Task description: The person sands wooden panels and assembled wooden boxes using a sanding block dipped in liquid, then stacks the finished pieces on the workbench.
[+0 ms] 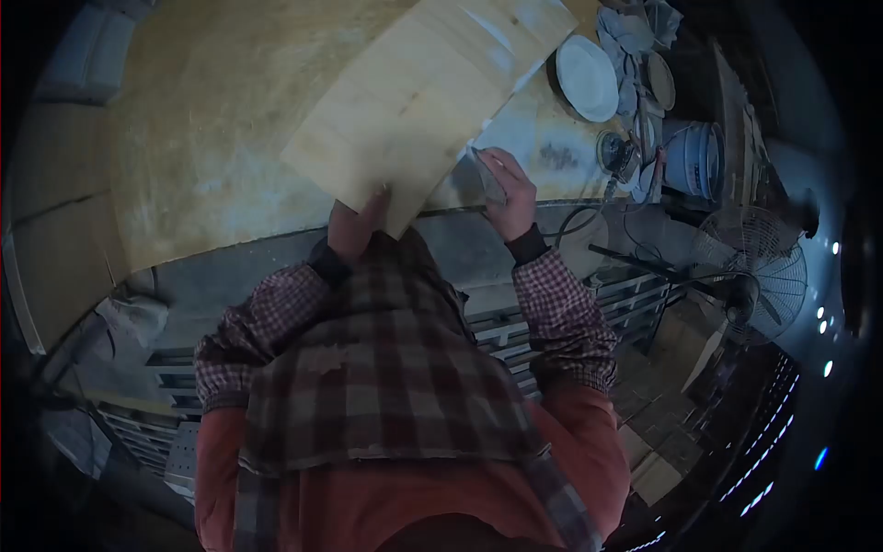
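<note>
A pale wooden panel [405,110] lies slanted on the worktable, its near corner jutting past the table's front edge. My left hand [357,225] grips this panel at its near left edge, with the thumb on top and the other fingers hidden underneath. In my right hand [510,195] is a grey flat piece of sandpaper [487,175], pinched between thumb and fingers. Its upper tip meets the panel's right long edge. Whether it is folded I cannot tell.
The yellowish worktable [202,138] bears a white basin [587,79] at the right. Beyond stand crumpled cloths or bags [625,32], a power tool with a cord [618,156] and a bucket [692,158]. A caged fan [750,271] is at the right, pallet slats [515,340] below.
</note>
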{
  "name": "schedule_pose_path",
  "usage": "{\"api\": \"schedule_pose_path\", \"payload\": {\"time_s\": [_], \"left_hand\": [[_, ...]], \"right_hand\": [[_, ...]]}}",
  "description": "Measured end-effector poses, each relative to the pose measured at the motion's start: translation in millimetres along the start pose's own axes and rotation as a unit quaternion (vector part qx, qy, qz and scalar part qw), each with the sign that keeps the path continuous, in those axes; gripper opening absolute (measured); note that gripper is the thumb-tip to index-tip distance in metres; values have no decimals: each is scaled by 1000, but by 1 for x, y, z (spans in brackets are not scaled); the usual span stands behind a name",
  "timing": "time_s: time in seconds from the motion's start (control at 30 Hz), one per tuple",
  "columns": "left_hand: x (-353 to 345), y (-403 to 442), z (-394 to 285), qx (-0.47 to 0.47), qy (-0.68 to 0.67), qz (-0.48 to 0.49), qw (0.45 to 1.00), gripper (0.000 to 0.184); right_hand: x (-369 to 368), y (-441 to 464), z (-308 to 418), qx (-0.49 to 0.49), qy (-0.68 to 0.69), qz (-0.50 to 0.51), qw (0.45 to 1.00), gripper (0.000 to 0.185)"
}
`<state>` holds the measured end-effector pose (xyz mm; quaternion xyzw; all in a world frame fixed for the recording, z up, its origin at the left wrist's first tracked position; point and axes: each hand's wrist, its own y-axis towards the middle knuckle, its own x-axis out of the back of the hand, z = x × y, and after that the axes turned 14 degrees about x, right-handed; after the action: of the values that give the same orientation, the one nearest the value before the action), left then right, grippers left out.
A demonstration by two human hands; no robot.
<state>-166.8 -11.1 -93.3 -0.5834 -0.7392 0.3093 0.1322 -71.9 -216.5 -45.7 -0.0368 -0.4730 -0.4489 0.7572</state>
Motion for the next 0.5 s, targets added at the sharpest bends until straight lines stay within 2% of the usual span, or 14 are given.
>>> {"api": "schedule_pose_path", "payload": {"time_s": [0.03,0.1,0.13,0.2,0.27,0.3,0.37,0.4,0.43,0.5], "left_hand": [[-2,-2,-2,10,-28,8,1000,33],[0,1,1,7,-25,6,1000,32],[1,2,3,2,-25,2,1000,32],[0,1,3,13,-9,-20,1000,31],[0,-1,0,12,1,-34,999,31],[3,1,0,18,14,-9,1000,33],[1,5,6,27,22,-44,998,32],[7,6,2,27,31,30,999,32],[5,5,0,27,30,30,999,32],[-3,1,-5,-29,-12,-10,999,31]], "right_hand": [[-3,1,-12,-67,55,-25,996,46],[-7,11,-25,-67,55,-30,996,45],[-7,13,-23,-28,-11,3,1000,40],[-13,5,-24,29,-91,27,995,48],[-13,-3,-25,34,-122,56,990,49],[-11,-5,-24,46,-95,53,993,46],[2,5,-16,35,-9,62,997,39],[2,5,-20,14,4,39,999,39],[1,7,-26,-7,18,17,1000,40],[-2,14,-27,-8,0,11,1000,41]]}}
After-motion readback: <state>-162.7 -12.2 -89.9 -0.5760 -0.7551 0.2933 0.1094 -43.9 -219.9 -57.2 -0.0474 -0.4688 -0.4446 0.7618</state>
